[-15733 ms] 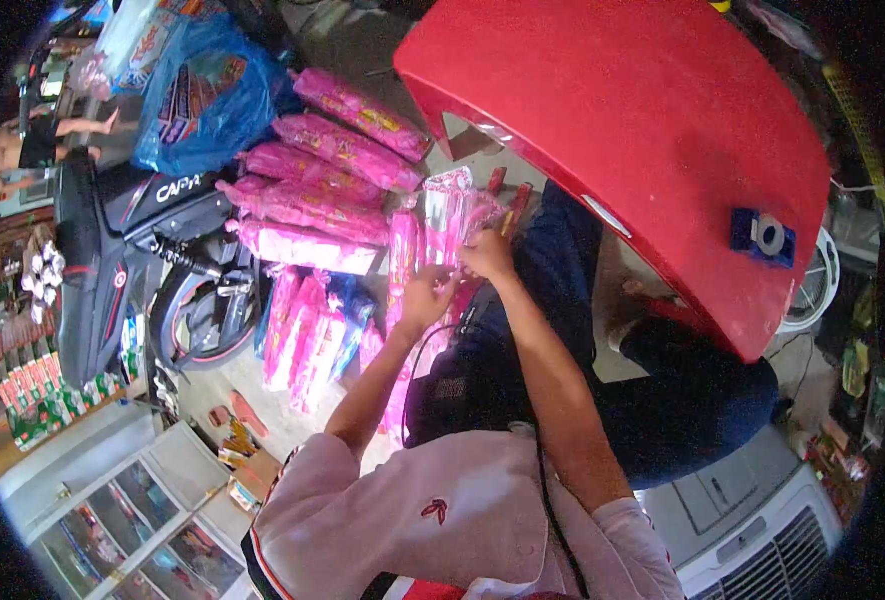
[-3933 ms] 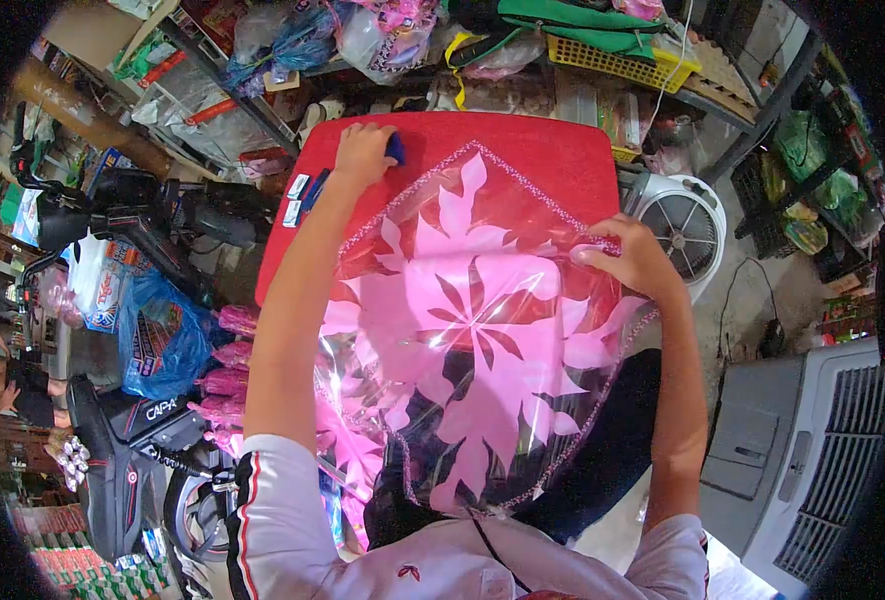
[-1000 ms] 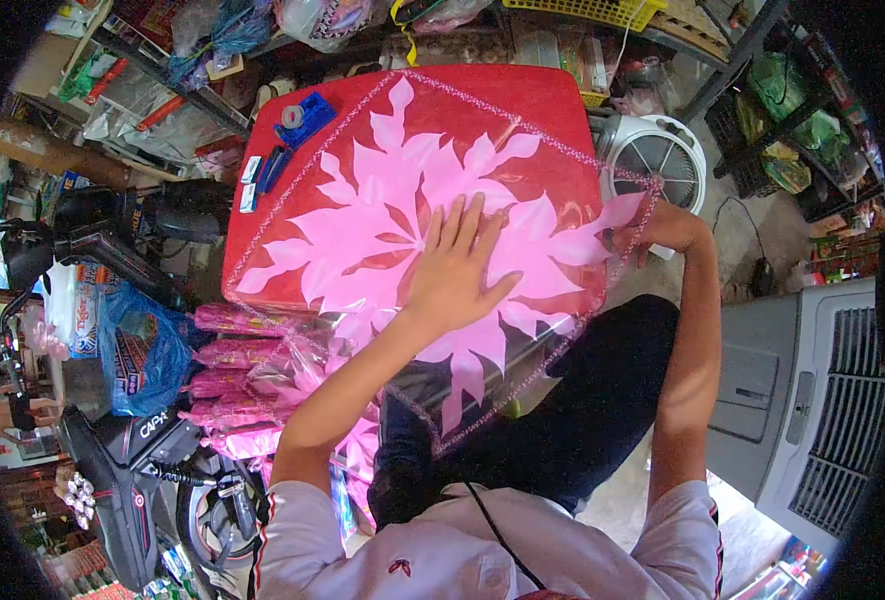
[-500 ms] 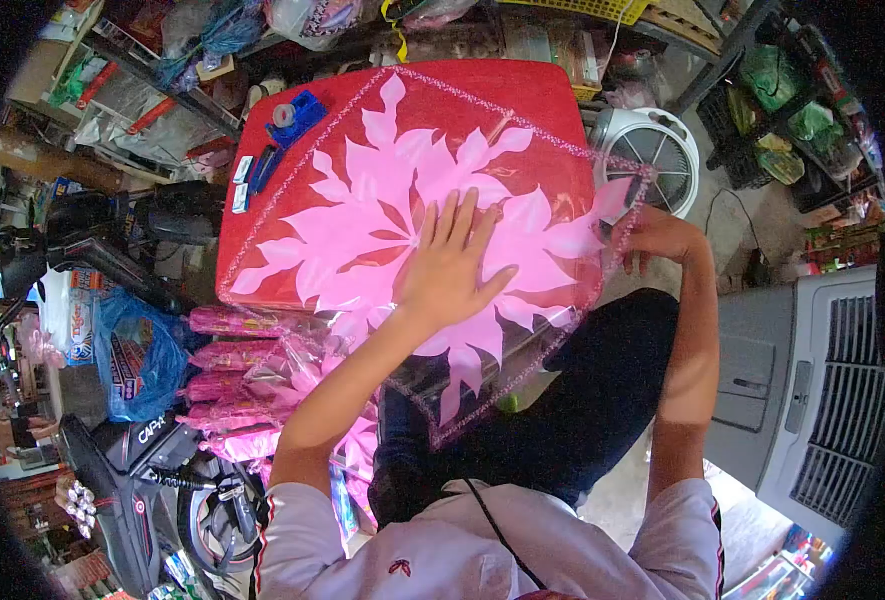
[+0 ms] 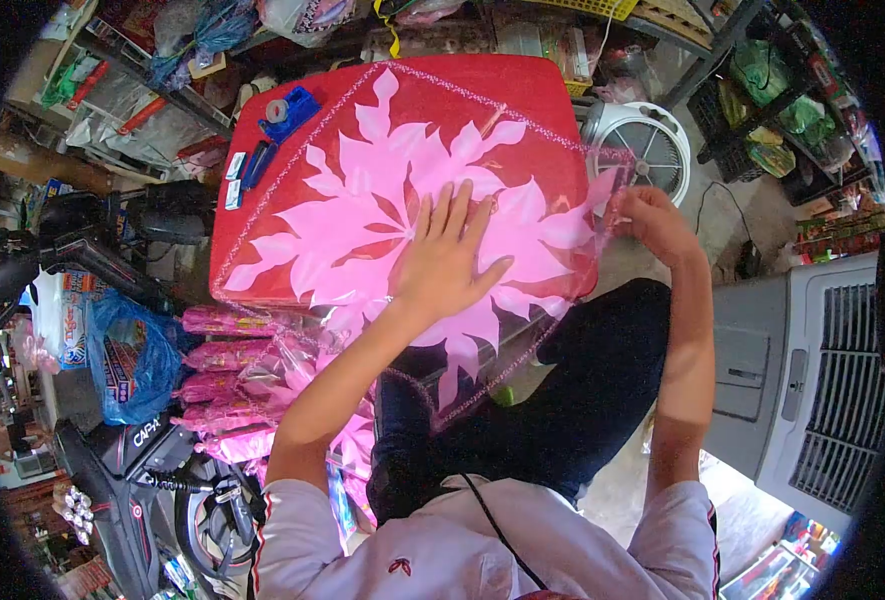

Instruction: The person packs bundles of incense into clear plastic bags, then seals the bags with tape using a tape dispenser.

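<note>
A clear plastic wrapping sheet [image 5: 337,240] printed with a large pink leaf pattern and a speckled pink border lies over the red table [image 5: 522,80], its near part hanging past the front edge. My left hand [image 5: 447,255] rests flat on the middle of the sheet, fingers spread. Beyond the table's right edge, my right hand [image 5: 652,225] is closed on the sheet's right corner, which is lifted and bent; the fingertips are partly hidden. A blue tape dispenser [image 5: 289,112] and a blue cutter [image 5: 257,165] sit at the table's far left, by two small white boxes [image 5: 234,180].
Several pink plastic-wrapped bundles [image 5: 227,355] are stacked left of my legs. A blue plastic bag [image 5: 132,350] and a motorbike [image 5: 112,490] stand farther left. To the right are a round white fan [image 5: 647,150] and a grey vented appliance [image 5: 822,380]. Shelves with goods line the back.
My right hand has turned and shifted slightly, still gripping the sheet's right corner. The left hand stays flat on the sheet. The whole view has shifted a little to the left.
</note>
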`<state>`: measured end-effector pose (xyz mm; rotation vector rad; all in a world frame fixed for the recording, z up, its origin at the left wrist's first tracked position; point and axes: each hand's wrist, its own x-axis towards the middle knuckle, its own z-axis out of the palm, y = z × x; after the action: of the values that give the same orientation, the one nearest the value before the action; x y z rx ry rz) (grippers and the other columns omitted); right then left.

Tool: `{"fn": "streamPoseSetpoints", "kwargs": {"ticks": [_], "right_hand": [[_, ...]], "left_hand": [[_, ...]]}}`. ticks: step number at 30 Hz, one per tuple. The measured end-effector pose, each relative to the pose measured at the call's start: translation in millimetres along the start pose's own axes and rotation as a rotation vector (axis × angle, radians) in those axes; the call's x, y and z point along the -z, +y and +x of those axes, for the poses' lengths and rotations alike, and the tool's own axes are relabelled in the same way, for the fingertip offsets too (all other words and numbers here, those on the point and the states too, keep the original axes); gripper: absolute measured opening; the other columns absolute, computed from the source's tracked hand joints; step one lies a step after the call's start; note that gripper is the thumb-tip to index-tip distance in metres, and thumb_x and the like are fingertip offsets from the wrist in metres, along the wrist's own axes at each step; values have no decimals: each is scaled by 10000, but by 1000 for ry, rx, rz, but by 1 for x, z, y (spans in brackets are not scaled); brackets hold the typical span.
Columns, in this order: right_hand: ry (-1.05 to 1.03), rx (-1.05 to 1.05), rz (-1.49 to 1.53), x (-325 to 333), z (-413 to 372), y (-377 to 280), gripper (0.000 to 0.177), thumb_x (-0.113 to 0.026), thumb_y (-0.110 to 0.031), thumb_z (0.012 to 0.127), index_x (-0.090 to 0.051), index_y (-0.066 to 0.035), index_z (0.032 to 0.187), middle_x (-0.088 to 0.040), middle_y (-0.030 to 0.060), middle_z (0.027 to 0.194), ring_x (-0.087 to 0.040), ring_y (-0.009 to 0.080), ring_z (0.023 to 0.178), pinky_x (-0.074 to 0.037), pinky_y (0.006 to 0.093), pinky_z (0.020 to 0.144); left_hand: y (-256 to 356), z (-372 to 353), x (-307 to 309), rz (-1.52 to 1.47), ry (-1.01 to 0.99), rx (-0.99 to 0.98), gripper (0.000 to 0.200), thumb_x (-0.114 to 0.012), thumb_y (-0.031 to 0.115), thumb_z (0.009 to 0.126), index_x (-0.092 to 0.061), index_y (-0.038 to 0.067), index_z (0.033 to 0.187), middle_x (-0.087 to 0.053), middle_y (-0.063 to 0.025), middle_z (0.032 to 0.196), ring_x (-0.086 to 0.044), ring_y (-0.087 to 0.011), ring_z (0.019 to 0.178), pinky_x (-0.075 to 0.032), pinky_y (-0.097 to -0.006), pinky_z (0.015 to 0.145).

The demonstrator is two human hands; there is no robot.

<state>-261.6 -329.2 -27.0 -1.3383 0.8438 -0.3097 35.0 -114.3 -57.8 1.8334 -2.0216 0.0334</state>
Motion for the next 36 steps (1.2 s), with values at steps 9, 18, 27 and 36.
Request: {"fn": "streamPoseSetpoints", "kwargs": {"ticks": [9, 18, 27, 36], "right_hand": [[147, 156, 60, 51, 57, -37, 228, -616, -243, 999, -687, -44, 1084, -712, 73, 994, -688, 169, 930, -552, 325, 851], [114, 257, -318, 18, 162, -119, 288, -632, -310, 987, -726, -38, 989, -739, 51, 956, -689, 134, 828, -544, 265, 723], [47, 178, -712, 18, 296, -76, 308, -584, -306, 970, -686, -21, 914, -701, 82, 810, -612, 156, 635, -477, 303, 513], [331, 306, -1200, 44, 310, -56, 528, -647, -412, 934, -714, 110, 892, -707, 267, 803, -693, 378, 690, -548, 507, 686]], "left_hand": [[0, 0, 0, -2, 5, 2, 845, -566, 594, 989, -395, 30, 1594, -363, -323, 1617, -301, -510, 1522, -181, -625, 1259], [2, 0, 4, 11, -29, 17, 857, -556, 601, 987, -372, 35, 1604, -343, -312, 1630, -279, -498, 1535, -167, -626, 1263], [1, -1, 3, -12, -34, 34, 845, -546, 603, 992, -395, 24, 1588, -315, -301, 1651, -270, -500, 1539, -167, -637, 1258], [0, -2, 1, -44, -15, 42, 843, -565, 598, 986, -399, 32, 1589, -302, -297, 1659, -264, -497, 1544, -170, -632, 1259]]}}
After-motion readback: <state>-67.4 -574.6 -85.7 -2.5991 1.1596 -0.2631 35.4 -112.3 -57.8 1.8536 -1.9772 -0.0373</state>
